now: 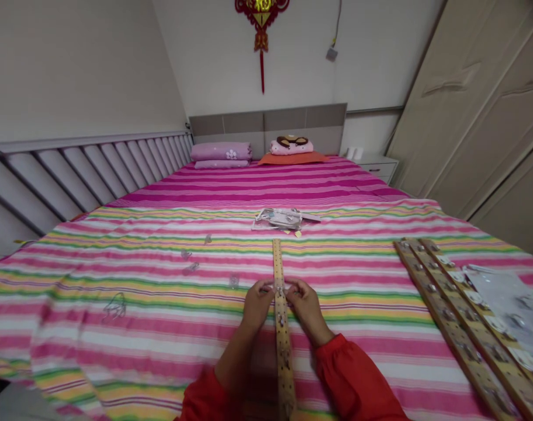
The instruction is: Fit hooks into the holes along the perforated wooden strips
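Note:
A long, narrow wooden strip [283, 339] with rows of small holes lies lengthwise in front of me on the striped bedspread. Several small shiny metal pieces sit along it. At its middle, one such small shiny metal piece [280, 290] is between my fingertips. My left hand [258, 301] is closed in a pinch at the strip's left edge. From the right edge, my right hand [305, 305] pinches toward the same spot. The exact shape of the piece is too small to make out.
At right lie more wooden strips [446, 316] with metal pieces, beside white tags and a clear plastic bag [507, 292]. A plastic packet [279, 219] lies beyond my strip. Small clear bags [234, 281] are scattered at left, near a thin tangled loop [116, 306].

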Available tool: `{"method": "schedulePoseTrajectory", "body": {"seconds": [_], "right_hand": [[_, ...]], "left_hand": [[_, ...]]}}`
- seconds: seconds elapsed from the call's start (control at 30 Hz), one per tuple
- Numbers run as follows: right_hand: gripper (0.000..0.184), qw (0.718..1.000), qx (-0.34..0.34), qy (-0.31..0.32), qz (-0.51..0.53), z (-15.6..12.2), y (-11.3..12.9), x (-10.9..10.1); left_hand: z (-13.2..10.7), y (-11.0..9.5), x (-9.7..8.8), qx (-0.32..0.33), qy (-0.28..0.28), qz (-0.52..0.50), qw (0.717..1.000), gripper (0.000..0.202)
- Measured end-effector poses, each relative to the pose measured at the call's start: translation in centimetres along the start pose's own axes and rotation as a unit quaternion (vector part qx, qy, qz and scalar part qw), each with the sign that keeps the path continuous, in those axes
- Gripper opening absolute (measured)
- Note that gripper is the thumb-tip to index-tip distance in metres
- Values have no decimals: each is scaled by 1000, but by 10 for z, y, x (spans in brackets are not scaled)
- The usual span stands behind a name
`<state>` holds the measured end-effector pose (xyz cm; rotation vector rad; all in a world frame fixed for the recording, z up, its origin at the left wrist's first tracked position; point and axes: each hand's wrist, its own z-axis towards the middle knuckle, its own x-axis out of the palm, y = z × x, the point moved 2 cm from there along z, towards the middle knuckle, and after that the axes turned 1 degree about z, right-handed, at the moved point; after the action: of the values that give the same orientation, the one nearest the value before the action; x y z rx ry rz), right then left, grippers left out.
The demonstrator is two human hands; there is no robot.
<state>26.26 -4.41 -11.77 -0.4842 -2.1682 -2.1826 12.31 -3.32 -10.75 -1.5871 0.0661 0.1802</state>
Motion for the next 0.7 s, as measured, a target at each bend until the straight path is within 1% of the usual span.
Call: {"method": "schedulePoseTrajectory", "body": {"seconds": [0.07, 0.13, 0.27, 0.37, 0.43, 0.5, 0.57, 0.7], "right_hand": [[37, 999, -24, 19, -32, -1, 1, -1], [36, 995, -57, 27, -76, -1, 1, -1], [36, 974, -124, 43, -187, -2, 0, -1], [40, 955, -142, 56, -254, -2, -1, 0], [42, 948, -144, 60, -276, -2, -2, 1], [43, 949, -141, 64, -275, -2, -2, 1], [43, 956, -134, 67, -252, -1, -3, 0], [44, 980, -104, 47, -164, -3, -3, -5]], "left_hand": [[-1, 1, -1, 8, 22, 15, 1000, 32], [-1, 1, -2, 24, 30, 31, 999, 34], [2, 3, -3, 38, 45, 63, 996, 36], [4, 4, -3, 32, 46, 68, 996, 38], [5, 5, -4, 31, 45, 72, 996, 38], [5, 5, -4, 36, 47, 80, 995, 40], [3, 4, -3, 40, 42, 80, 995, 40], [-4, -3, -6, 23, 38, 21, 999, 43]]}}
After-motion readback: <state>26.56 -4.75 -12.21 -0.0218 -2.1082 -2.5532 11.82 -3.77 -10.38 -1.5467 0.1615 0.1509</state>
